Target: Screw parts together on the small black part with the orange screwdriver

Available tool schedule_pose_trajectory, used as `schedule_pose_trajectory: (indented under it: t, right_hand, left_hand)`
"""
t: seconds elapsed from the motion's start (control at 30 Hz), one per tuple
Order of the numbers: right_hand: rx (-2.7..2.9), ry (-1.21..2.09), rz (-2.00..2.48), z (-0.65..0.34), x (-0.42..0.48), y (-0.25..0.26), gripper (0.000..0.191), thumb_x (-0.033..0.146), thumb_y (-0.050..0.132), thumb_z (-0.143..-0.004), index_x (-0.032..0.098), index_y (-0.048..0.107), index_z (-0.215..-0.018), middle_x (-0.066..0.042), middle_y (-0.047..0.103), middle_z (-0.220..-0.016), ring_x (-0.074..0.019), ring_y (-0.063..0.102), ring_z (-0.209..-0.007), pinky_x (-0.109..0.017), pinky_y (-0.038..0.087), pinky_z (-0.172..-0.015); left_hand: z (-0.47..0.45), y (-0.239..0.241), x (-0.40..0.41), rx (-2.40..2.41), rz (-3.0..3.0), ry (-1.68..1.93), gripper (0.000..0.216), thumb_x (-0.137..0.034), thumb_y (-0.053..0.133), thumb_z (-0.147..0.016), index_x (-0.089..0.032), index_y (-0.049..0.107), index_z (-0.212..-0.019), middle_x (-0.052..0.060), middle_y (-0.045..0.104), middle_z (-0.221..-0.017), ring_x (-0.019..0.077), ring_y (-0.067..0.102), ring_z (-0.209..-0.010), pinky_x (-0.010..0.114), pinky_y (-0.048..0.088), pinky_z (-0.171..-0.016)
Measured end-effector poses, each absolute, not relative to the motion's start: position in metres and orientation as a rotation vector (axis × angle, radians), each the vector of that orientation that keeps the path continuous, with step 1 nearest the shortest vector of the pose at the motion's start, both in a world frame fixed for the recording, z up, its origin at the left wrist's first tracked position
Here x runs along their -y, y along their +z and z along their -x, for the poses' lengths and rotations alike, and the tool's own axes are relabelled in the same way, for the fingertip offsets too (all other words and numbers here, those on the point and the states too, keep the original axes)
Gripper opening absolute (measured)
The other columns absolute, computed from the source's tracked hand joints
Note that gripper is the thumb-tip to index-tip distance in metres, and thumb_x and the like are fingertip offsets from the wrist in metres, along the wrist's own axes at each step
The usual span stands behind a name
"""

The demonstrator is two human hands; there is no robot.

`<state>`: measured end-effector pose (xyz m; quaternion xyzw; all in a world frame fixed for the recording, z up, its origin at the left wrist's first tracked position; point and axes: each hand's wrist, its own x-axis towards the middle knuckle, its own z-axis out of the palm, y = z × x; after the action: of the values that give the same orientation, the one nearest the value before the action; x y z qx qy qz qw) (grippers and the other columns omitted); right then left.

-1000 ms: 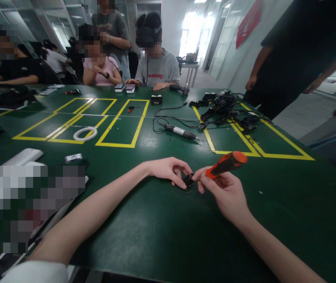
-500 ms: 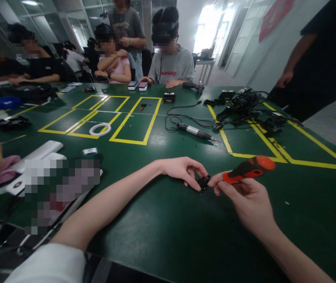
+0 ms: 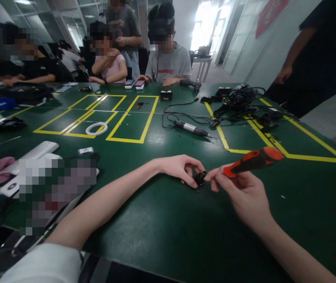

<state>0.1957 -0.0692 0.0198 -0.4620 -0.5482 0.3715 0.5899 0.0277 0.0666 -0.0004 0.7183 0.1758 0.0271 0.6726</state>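
Observation:
Between thumb and fingers, my left hand [image 3: 182,169] grips a small black part [image 3: 200,179] with a short round tube on top, low over the green table [image 3: 168,228]. My right hand [image 3: 244,190] is closed around an orange-and-black screwdriver [image 3: 252,161]; its handle end points up and right. The screwdriver's shaft and tip are hidden by my right fingers, which are close beside the black part. Whether they touch it I cannot tell.
Beyond my hands lies a corded electric screwdriver [image 3: 194,129]. A tangle of black cables [image 3: 238,103] is at the right, a white tape roll [image 3: 96,128] at the left. White power strips [image 3: 38,153] lie near my left arm. Several people sit across the table; one stands at right.
The screwdriver handle has tipped further to the right and turned a little in my right hand. My left hand still holds the black part. The whole view has shifted slightly.

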Motion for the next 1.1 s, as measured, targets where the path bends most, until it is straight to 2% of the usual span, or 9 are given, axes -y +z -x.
schedule_pose_trajectory:
  t: [0.17, 0.23, 0.33, 0.43, 0.57, 0.67, 0.73, 0.9, 1.1]
  right_hand:
    - [1.332, 0.877, 1.056, -0.196, 0.067, 0.021, 0.025, 0.045, 0.076, -0.089, 0.02, 0.074, -0.086, -0.003, 0.067, -0.067, -0.015, 0.061, -0.053, -0.027, 0.054, -0.051]
    - [1.33, 0.9, 1.032, -0.196, 0.066, 0.02, 0.026, 0.046, 0.073, -0.091, 0.02, 0.073, -0.09, -0.003, 0.069, -0.07, -0.0156, 0.063, -0.055, -0.028, 0.056, -0.052]
    - [1.283, 0.891, 1.0, -0.195, 0.065, 0.017, 0.026, 0.046, 0.076, -0.088, 0.021, 0.068, -0.093, -0.004, 0.073, -0.076, -0.0158, 0.064, -0.057, -0.029, 0.058, -0.055]
    - [1.281, 0.872, 1.031, -0.193, 0.066, 0.018, 0.028, 0.045, 0.079, -0.085, 0.021, 0.065, -0.085, -0.004, 0.072, -0.072, -0.0157, 0.064, -0.056, -0.028, 0.058, -0.056]
    - [1.344, 0.846, 1.056, -0.193, 0.066, 0.022, 0.029, 0.046, 0.081, -0.083, 0.02, 0.07, -0.079, -0.004, 0.07, -0.069, -0.0159, 0.063, -0.056, -0.028, 0.057, -0.054]
    - [1.361, 0.853, 1.007, -0.192, 0.065, 0.021, 0.034, 0.05, 0.073, -0.09, 0.019, 0.07, -0.078, -0.003, 0.066, -0.065, -0.0159, 0.062, -0.054, -0.028, 0.056, -0.053]
    - [1.356, 0.866, 0.968, -0.192, 0.065, 0.018, 0.035, 0.052, 0.07, -0.092, 0.019, 0.07, -0.081, -0.003, 0.068, -0.068, -0.0158, 0.063, -0.055, -0.028, 0.056, -0.053]
    - [1.322, 0.843, 0.96, -0.191, 0.066, 0.014, 0.031, 0.05, 0.077, -0.087, 0.021, 0.068, -0.09, -0.004, 0.073, -0.075, -0.0153, 0.065, -0.058, -0.027, 0.059, -0.057]
    - [1.407, 0.792, 0.993, -0.191, 0.062, 0.02, 0.033, 0.05, 0.073, -0.09, 0.019, 0.068, -0.08, -0.003, 0.067, -0.072, -0.0147, 0.062, -0.057, -0.027, 0.057, -0.056]
  left_hand:
    - [-0.026, 0.001, -0.064, -0.381, -1.669, 0.074, 0.048, -0.03, 0.091, -0.061, -0.017, 0.067, -0.1, -0.002, 0.07, -0.085, 0.0082, 0.059, -0.06, 0.022, 0.044, -0.057]
    - [-0.027, 0.002, -0.062, -0.391, -1.694, 0.082, 0.047, -0.033, 0.092, -0.06, -0.017, 0.067, -0.096, -0.002, 0.07, -0.087, 0.0073, 0.057, -0.06, 0.023, 0.044, -0.059]
    - [-0.027, 0.003, -0.061, -0.417, -1.736, 0.079, 0.05, -0.036, 0.094, -0.057, -0.016, 0.068, -0.095, -0.003, 0.067, -0.079, 0.0078, 0.057, -0.06, 0.023, 0.045, -0.06]
    - [-0.026, 0.003, -0.062, -0.424, -1.745, 0.068, 0.054, -0.036, 0.095, -0.055, -0.016, 0.068, -0.097, -0.004, 0.066, -0.075, 0.0085, 0.057, -0.06, 0.023, 0.046, -0.061]
    - [-0.025, 0.001, -0.063, -0.4, -1.749, 0.065, 0.049, -0.036, 0.092, -0.06, -0.016, 0.066, -0.096, -0.002, 0.068, -0.079, 0.0088, 0.058, -0.06, 0.022, 0.046, -0.06]
    - [-0.026, -0.001, -0.061, -0.388, -1.806, 0.074, 0.042, -0.034, 0.09, -0.064, -0.016, 0.067, -0.095, -0.002, 0.067, -0.079, 0.0079, 0.056, -0.06, 0.021, 0.043, -0.058]
    - [-0.027, -0.003, -0.06, -0.385, -1.878, 0.102, 0.037, -0.031, 0.089, -0.066, -0.016, 0.067, -0.093, -0.003, 0.065, -0.077, 0.0071, 0.054, -0.059, 0.02, 0.041, -0.058]
    - [-0.027, -0.003, -0.055, -0.382, -2.066, 0.2, 0.027, -0.026, 0.084, -0.07, -0.015, 0.069, -0.089, -0.004, 0.058, -0.08, 0.007, 0.05, -0.061, 0.021, 0.04, -0.059]
    - [-0.022, 0.001, -0.051, -0.316, -2.368, 0.337, 0.029, -0.04, 0.081, -0.076, -0.016, 0.072, -0.089, 0.002, 0.06, -0.092, 0.0103, 0.054, -0.071, 0.022, 0.042, -0.064]
